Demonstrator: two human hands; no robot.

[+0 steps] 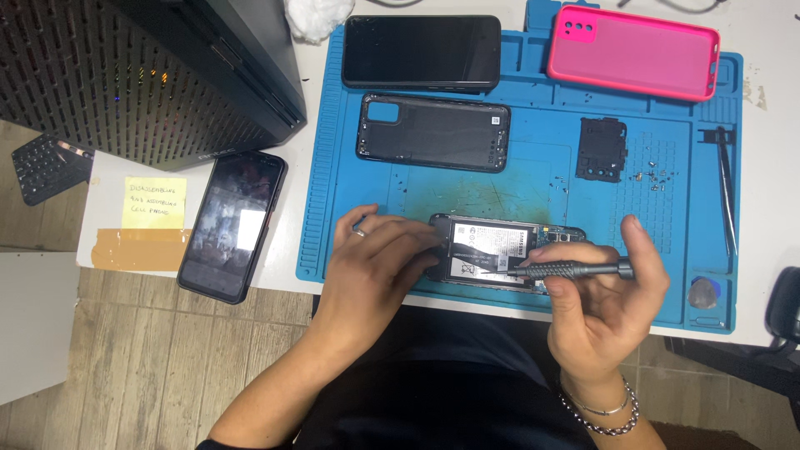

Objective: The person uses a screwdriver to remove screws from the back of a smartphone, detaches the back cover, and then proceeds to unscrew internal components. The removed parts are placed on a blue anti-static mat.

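An opened phone (492,250) lies back-up on the blue work mat (350,150), its battery and circuit board showing. My left hand (379,262) rests on the phone's left end and holds it down; a ring is on one finger. My right hand (604,292) grips a grey precision screwdriver (567,269) held nearly level, its tip on the battery area near the phone's middle. A bracelet is on my right wrist.
On the mat's far side lie a black phone back cover (433,132), a dark screen panel (421,52), a pink case (635,52), a small black inner cover (602,148), loose screws (652,177) and tweezers (727,196). A second phone (233,225), a yellow note (155,202) and a black computer tower (167,75) are at left.
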